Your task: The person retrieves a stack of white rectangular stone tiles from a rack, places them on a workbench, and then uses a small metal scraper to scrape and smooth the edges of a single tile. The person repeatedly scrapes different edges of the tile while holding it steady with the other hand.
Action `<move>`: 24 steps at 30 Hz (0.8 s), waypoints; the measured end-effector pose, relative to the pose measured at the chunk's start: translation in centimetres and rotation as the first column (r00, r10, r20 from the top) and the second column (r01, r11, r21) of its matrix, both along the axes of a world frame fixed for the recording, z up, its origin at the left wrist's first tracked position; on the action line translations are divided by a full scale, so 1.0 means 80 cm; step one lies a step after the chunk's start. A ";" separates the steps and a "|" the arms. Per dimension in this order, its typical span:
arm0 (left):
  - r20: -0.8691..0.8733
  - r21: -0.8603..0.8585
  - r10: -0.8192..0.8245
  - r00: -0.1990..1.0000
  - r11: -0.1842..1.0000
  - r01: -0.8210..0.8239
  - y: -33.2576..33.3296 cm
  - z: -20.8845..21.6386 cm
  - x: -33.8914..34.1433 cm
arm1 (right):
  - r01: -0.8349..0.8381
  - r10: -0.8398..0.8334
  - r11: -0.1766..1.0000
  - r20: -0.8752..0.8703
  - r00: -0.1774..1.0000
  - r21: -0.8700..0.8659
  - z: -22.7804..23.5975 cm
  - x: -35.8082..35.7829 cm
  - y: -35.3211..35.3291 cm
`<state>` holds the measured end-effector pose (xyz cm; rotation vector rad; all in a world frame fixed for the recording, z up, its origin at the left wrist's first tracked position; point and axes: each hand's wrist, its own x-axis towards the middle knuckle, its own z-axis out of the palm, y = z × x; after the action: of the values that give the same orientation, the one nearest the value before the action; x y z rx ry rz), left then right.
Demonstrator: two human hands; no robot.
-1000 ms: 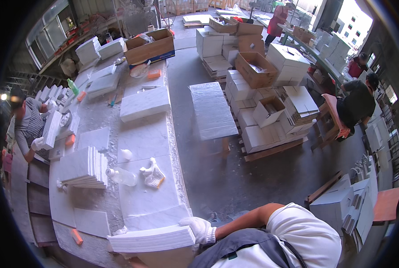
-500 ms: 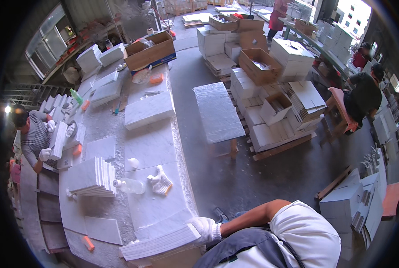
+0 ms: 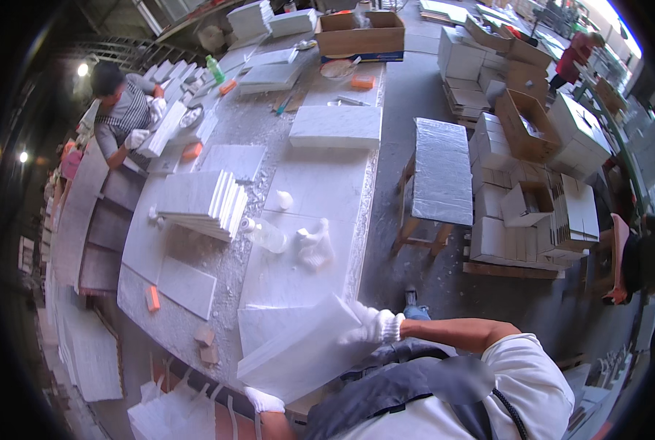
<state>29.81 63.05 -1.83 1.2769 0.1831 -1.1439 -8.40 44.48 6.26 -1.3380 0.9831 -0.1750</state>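
Note:
My right hand (image 3: 371, 326), in a white knitted glove, grips the far right corner of a tilted stack of white marble tiles (image 3: 298, 352). At the stack's near lower edge is my left hand (image 3: 264, 401), also gloved, its fingers partly hidden under the tiles. Beneath and behind the stack, another pale slab (image 3: 269, 323) shows on the worktable (image 3: 349, 242). Just beyond lie a crumpled white glove (image 3: 314, 246), a clear plastic bottle (image 3: 263, 235) and a small white rounded object (image 3: 284, 199).
Leaning tiles (image 3: 203, 202) stand left of the bottle, near an orange block (image 3: 152, 298). A thick slab pile (image 3: 335, 126) and a cardboard box (image 3: 360, 37) sit farther back. Across the table, a person (image 3: 126, 110) handles slabs. Right of the table stand a foil-topped bench (image 3: 442, 170) and stacked cartons (image 3: 521, 238).
My view has swung left, so the scene sits farther right. The tile stack has tipped to show its broad face, and my left hand has come into view at its lower edge.

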 end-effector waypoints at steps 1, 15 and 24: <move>-0.026 -0.006 0.024 0.999 1.000 -0.024 0.006 0.004 -0.017 | -0.024 0.024 1.000 -0.065 0.998 0.007 0.006 -0.007 -0.009; -0.100 -0.152 0.049 0.994 0.986 -0.064 -0.059 0.018 -0.233 | 0.011 -0.012 0.999 -0.008 1.000 -0.048 0.042 -0.209 -0.138; -0.013 -0.060 0.023 1.000 0.998 -0.024 -0.182 0.061 -0.381 | 0.225 -0.162 0.964 0.363 0.918 -0.139 0.035 -0.327 -0.181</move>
<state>-0.68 48.50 3.09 1.2116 0.1713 -1.1297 -34.57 29.99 9.03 -1.3112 0.8082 -0.6449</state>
